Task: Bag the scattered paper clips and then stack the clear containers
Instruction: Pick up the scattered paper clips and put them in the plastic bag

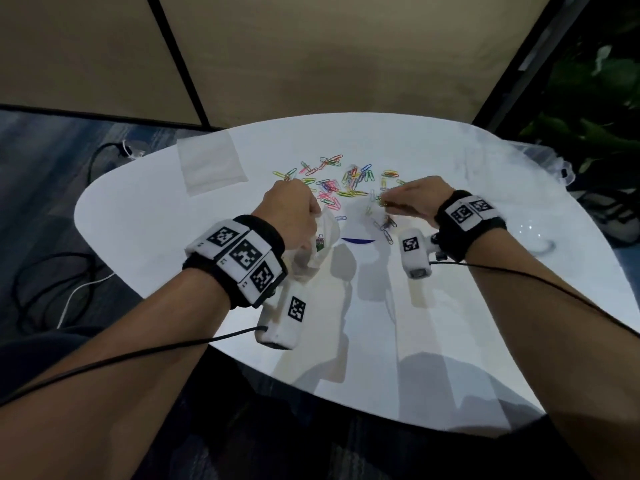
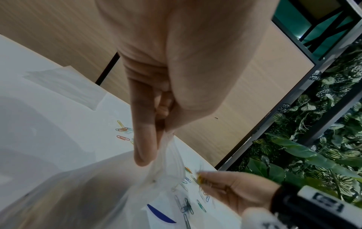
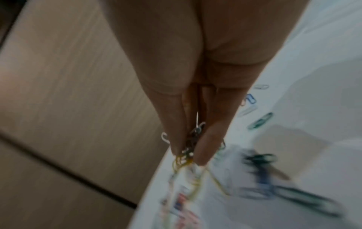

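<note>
Now the left hand (image 1: 289,211) pinches the bag (image 1: 317,242); beside it, the right hand (image 1: 414,199) pinches paper clips (image 1: 382,201).

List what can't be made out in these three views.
- Bag contents: head view, left hand covers its mouth.
- Clip count in the right hand grip: right wrist view, motion blur.
- Clips on the table, colours: right wrist view, blurred.
- Clear containers: at the table's right edge in the head view, too faint to count.

Left hand (image 1: 289,209) fisted; right hand (image 1: 412,199) fingers (image 3: 176,124) pinched.
</note>
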Demonstrator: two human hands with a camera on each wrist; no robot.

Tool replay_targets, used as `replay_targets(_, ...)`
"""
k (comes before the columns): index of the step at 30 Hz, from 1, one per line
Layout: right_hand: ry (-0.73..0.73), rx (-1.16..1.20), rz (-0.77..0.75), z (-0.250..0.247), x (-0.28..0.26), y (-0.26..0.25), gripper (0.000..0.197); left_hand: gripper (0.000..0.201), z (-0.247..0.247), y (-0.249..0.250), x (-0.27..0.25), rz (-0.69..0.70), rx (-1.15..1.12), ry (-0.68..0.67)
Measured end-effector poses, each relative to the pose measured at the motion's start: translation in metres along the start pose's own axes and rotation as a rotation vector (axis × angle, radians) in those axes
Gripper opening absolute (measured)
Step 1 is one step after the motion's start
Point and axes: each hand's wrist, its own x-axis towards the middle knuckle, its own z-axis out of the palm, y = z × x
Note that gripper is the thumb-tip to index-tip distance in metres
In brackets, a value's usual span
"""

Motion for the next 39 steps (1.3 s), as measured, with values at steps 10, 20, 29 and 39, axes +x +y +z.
replay_targets(10,-0.507,0.020,-0.074,0.053,-0.075,-0.064,0.015,0.031,-0.002,-0.002,0.001,-0.045,-0.043,0.051)
replay_targets(20,-0.392,-0.440,-0.243,0.101,-0.068,-0.040,0.014,0.029,-0.009,-0.007,0.001,-0.042,-0.096,0.063)
replay_targets(29,-0.094,-0.457,-0.278,0.056,-0.037,-0.051,0.020,0.030,-0.016,-0.020,0.000,-0.056,-0.138,0.096)
replay_targets(39,0.126,-0.826,-0.103,-0.001,0.008,0.055,0.062,0.029,-0.029,-0.036,-0.009,-0.049,-0.098,0.087)
